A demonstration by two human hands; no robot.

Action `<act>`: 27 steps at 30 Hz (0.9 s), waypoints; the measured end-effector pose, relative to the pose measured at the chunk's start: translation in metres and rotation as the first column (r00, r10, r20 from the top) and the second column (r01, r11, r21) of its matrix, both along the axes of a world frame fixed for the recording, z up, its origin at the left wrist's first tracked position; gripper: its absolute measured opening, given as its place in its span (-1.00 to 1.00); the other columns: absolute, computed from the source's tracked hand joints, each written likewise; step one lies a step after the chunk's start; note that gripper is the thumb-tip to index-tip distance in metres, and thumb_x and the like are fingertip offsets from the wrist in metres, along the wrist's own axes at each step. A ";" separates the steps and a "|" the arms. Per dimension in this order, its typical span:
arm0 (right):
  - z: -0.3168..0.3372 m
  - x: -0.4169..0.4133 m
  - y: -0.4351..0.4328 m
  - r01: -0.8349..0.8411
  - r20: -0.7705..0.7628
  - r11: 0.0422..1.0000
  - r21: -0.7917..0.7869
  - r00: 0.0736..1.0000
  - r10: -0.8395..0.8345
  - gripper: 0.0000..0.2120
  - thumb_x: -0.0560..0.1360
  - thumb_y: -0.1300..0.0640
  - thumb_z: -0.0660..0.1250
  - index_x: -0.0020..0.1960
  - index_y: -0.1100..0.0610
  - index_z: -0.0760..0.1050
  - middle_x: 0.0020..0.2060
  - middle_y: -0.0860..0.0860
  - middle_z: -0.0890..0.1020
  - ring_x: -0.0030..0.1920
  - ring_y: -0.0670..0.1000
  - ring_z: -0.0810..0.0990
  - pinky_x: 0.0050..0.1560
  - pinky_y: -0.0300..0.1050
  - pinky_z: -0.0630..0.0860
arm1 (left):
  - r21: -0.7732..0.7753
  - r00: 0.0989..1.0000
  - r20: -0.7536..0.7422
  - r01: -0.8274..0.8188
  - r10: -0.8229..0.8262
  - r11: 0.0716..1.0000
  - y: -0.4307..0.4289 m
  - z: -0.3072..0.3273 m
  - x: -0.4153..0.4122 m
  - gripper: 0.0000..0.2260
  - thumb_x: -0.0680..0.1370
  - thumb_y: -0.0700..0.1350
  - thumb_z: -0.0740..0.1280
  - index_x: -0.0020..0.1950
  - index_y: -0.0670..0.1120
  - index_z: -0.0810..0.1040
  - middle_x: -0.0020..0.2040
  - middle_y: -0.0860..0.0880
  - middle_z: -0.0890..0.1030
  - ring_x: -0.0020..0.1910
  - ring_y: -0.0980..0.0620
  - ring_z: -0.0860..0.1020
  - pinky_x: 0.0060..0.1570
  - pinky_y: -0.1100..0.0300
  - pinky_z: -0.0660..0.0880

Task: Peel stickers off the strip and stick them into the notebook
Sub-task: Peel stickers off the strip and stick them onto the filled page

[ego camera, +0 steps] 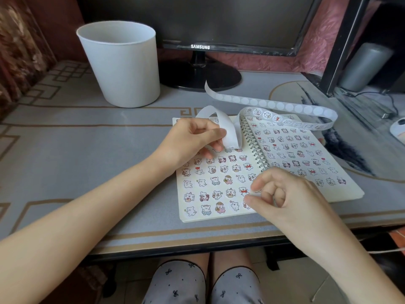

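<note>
Sticker strip (271,105) lies along the far edge of the notebook (348,190) on the desk (87,150). Its long axis runs left to right and loops back past the far right corner. The left hand (195,139) pinches the strip's bare backing end over the left page. The right hand (285,194) hovers at that page's near right corner, thumb and forefinger closed on what seems to be a pale sticker (255,194), though its print is too small to make out. The fingers hide the spot beneath.
</note>
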State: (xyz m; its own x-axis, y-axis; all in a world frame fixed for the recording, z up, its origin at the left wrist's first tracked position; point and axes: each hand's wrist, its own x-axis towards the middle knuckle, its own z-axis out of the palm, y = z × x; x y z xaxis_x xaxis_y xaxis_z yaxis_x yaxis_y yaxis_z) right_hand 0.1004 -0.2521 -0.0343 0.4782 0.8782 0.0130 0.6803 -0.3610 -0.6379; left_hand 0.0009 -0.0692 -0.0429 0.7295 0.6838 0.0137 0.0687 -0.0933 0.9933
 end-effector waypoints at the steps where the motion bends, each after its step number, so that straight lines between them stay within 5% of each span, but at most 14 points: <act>1: 0.000 0.000 0.000 -0.011 -0.002 1.000 0.010 1.000 0.011 -0.81 0.39 0.02 0.45 -0.18 -0.07 0.42 -0.41 -0.20 0.54 -0.45 -0.17 0.44 -0.33 -0.24 0.31 | -0.001 1.000 0.000 0.001 -0.001 1.000 0.000 0.000 0.000 -0.85 0.54 -0.22 0.35 -0.23 -0.19 0.57 -0.33 -0.04 0.61 -0.35 0.10 0.58 -0.40 0.34 0.50; 16: 0.004 0.009 0.004 -0.069 -0.002 0.998 -0.008 0.998 0.069 -0.90 0.48 0.08 0.35 -0.14 -0.06 0.43 -0.39 -0.17 0.51 -0.40 -0.16 0.43 -0.31 -0.27 0.35 | 0.004 1.000 -0.008 0.001 -0.001 1.000 0.000 0.000 0.000 -0.86 0.54 -0.21 0.35 -0.16 -0.28 0.59 -0.36 -0.03 0.63 -0.37 0.07 0.57 -0.40 0.32 0.52; 20: 0.012 0.012 0.021 -0.031 -0.112 0.985 0.168 0.992 0.050 -0.95 0.45 0.04 0.36 -0.17 -0.02 0.51 -0.32 -0.07 0.61 -0.30 -0.02 0.54 -0.17 -0.03 0.48 | 0.012 1.000 -0.003 -0.003 0.003 1.000 0.000 0.001 0.000 -0.83 0.54 -0.19 0.34 -0.18 -0.28 0.58 -0.35 -0.06 0.62 -0.33 -0.01 0.56 -0.40 0.31 0.52; 27: 0.019 0.052 0.073 -0.112 -0.209 0.915 0.388 0.956 0.205 -0.96 0.51 0.18 0.35 -0.09 0.06 0.56 -0.16 -0.09 0.63 -0.17 -0.17 0.54 -0.13 -0.32 0.45 | 0.040 0.999 0.030 -0.023 0.022 0.999 -0.002 0.002 0.000 -0.79 0.55 -0.21 0.33 -0.05 -0.38 0.57 -0.39 -0.02 0.62 -0.44 0.13 0.57 -0.46 0.32 0.49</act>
State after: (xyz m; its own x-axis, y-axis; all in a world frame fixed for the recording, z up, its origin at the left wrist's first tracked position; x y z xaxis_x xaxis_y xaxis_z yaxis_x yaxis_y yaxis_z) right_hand 0.1529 -0.1787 -0.0148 0.3626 0.8972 0.2522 0.5182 0.0309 -0.8547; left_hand 0.0011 -0.0708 -0.0413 0.7127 0.6986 0.0625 0.0424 -0.1319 0.9904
